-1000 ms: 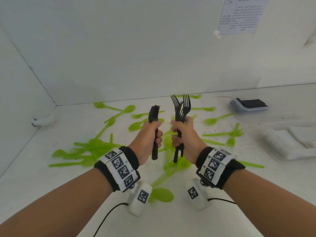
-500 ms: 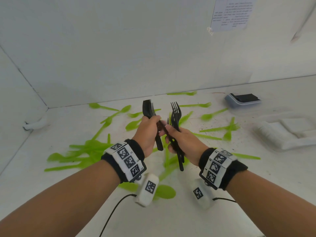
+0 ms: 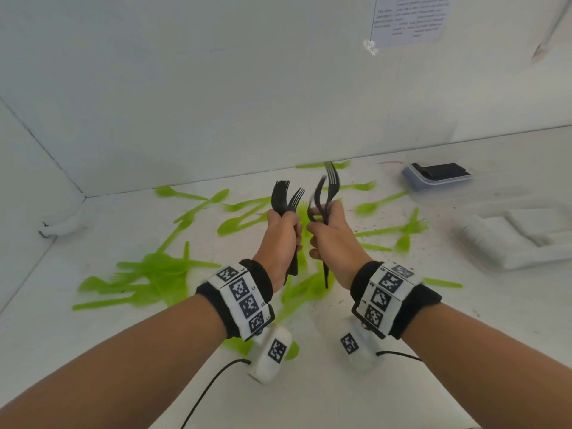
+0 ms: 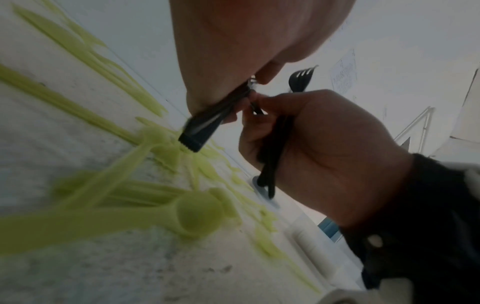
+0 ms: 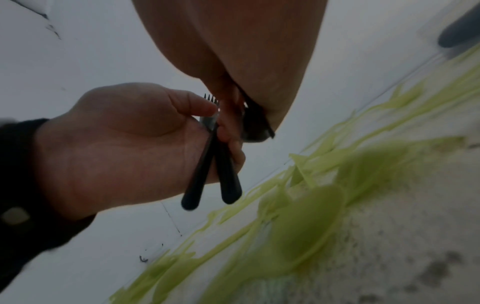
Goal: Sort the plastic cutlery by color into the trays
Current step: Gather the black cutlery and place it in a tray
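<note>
Seen from the head view: left hand (image 3: pixel 280 239) and right hand (image 3: pixel 332 236) raised side by side above the desk (image 3: pixel 309 397), fingers of each curled tight round upright black forks (image 3: pixel 286 196), tines up. Shown only by the left wrist view: blunt handle ends (image 4: pixel 193 142) below the fist. Green cutlery (image 3: pixel 161 267) scattered on the desk beneath; black-filled tray (image 3: pixel 438 174) far right.

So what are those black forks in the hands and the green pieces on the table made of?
Black forks: probably plastic, opaque with a slight sheen; a pale highlight runs along the handles in the left wrist view. Green cutlery: also looks like plastic, a uniform lime colour, matte, moulded in one piece. Blur hides finer texture.
</note>
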Tool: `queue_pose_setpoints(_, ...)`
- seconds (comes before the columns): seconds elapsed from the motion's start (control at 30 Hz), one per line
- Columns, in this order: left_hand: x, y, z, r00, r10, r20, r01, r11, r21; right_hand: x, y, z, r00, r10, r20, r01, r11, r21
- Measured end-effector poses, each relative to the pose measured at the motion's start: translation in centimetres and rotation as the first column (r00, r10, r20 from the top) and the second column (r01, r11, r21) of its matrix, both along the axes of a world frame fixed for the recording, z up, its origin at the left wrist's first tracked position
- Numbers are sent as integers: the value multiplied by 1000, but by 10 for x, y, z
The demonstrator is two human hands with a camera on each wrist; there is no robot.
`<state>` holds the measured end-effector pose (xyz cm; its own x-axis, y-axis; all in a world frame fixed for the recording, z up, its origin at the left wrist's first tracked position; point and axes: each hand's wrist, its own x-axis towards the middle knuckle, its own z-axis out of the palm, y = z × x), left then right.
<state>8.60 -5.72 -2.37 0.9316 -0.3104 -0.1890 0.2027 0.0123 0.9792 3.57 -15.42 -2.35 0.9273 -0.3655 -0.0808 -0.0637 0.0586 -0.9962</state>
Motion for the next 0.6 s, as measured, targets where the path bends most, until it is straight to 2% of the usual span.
queue_pose_setpoints(0.13, -10, -22, 4, 1000, 12, 27, -13, 1000, 23, -1, -14, 1, 999, 13, 52, -15, 999, 49)
queue_pose_setpoints(0.2, -13, -32, 5, 999, 19, 50, -21, 999, 32, -2, -24, -2, 997, -9, 70, 8, 1000, 25)
queue_pose_setpoints(0.4, -25, -56, 9, 999, 39, -22, -40, 997, -68, -11, -48, 2, 996, 7, 91, -4, 1000, -26)
queue_pose_setpoints(0.6, -38, -67, 17, 1000, -22, -21, 20, 995, -97, -20, -68, 10, 991, 92, 93, -101, 989, 106)
